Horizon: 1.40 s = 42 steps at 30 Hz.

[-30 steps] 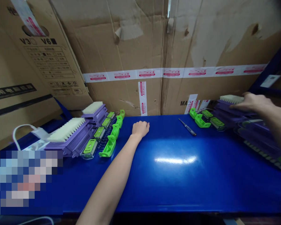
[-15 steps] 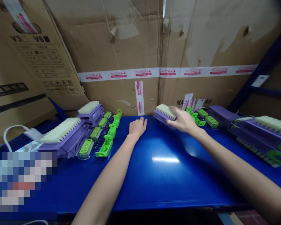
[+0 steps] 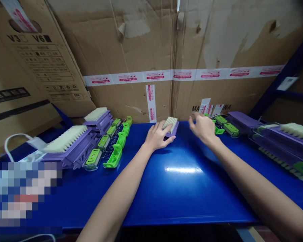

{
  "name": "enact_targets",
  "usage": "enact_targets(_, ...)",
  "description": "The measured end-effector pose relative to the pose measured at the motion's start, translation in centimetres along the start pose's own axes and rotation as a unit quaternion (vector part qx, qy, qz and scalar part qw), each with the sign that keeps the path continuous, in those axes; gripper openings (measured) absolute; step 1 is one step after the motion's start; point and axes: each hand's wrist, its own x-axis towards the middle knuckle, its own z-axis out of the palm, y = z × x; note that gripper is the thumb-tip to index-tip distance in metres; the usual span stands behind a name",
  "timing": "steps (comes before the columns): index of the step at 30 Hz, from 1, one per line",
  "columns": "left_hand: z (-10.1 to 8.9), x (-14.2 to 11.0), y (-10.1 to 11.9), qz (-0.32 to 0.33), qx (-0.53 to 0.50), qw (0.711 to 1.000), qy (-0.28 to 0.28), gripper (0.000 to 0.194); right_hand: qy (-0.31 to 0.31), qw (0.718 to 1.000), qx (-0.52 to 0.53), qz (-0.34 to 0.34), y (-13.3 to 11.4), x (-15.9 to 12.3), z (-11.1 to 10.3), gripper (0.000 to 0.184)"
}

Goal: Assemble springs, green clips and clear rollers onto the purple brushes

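Observation:
In the middle of the blue tabletop [image 3: 151, 188], near the cardboard, is a purple plastic block with a cream ridged top [image 3: 172, 123]. My left hand [image 3: 156, 136] holds it from the left, with the fingers over its ridged top and the thumb along its near side. To the right, my right hand [image 3: 203, 126] is empty, its fingers apart, just left of some bright green clips [image 3: 218, 130]. Part of the block is hidden under my left fingers.
At left stand purple blocks with cream tops [image 3: 67, 138], green-topped pieces [image 3: 93, 157] and a row of green brackets [image 3: 114, 157]. More purple parts [image 3: 275, 141] lie at right. A white cable [image 3: 8, 141] loops at far left. Cardboard [image 3: 131, 47] walls the back.
The purple block has passed from my right hand to my left and now sits turned lengthwise. My right hand has let go and moved right; my left hand has shifted right onto the block.

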Motion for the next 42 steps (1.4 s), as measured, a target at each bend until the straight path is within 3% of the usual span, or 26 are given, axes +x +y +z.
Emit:
enact_targets(5,0.1,0.2,0.5,-0.005,-0.014,1.000,0.002,0.061,-0.008,0.995,-0.070,0.071,5.3,1.2,1.0,0.040)
enact_targets(10,0.2,0.1,-0.1,-0.011,-0.002,1.000,0.018,0.042,-0.075,0.986,-0.101,0.106,7.2,1.1,1.6,0.041)
enact_targets(16,0.5,-0.2,-1.7,-0.074,0.021,0.997,0.025,0.031,-0.130,0.980,-0.106,0.108,7.3,0.9,1.7,0.036)
enact_targets(22,0.6,-0.2,-1.8,-0.107,0.012,0.994,-0.005,0.045,-0.101,0.987,-0.085,0.094,7.5,1.0,1.7,0.039)
enact_targets(30,0.5,-0.1,-1.6,-0.119,0.029,0.992,-0.034,0.051,-0.117,0.983,-0.100,0.097,7.5,0.8,1.5,0.041)
enact_targets(36,0.4,0.0,-1.3,-0.120,0.046,0.991,-0.033,0.053,-0.013,0.996,0.054,0.073,5.8,0.9,0.1,0.051)
enact_targets(42,0.4,0.0,-1.1,-0.167,0.049,0.984,-0.033,0.053,-0.031,0.977,0.210,0.006,3.0,0.7,0.5,0.060)
